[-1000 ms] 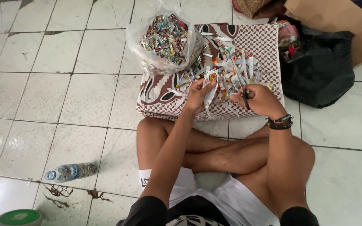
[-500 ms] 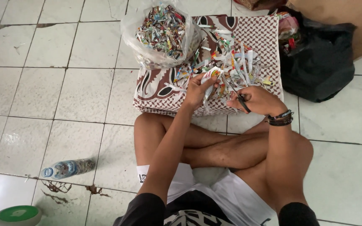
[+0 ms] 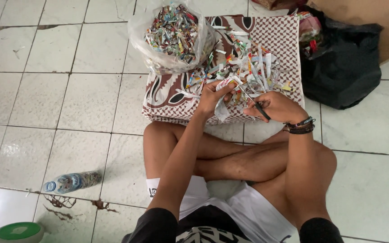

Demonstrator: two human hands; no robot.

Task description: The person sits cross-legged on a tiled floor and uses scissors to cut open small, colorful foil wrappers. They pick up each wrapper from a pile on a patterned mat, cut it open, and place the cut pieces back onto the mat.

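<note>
A pale, crumpled wrapper strip [image 3: 223,108] hangs above the patterned cloth [image 3: 167,96].

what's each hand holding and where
Left hand pinches a folded colourful wrapper strip at its upper end; right hand grips a thin dark tool mid-shaft.

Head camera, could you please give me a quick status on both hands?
Left hand pinching a paper strip. Right hand gripping a thin dark tool against it. Strip pile and plastic bag just beyond, nothing blocking.
</note>
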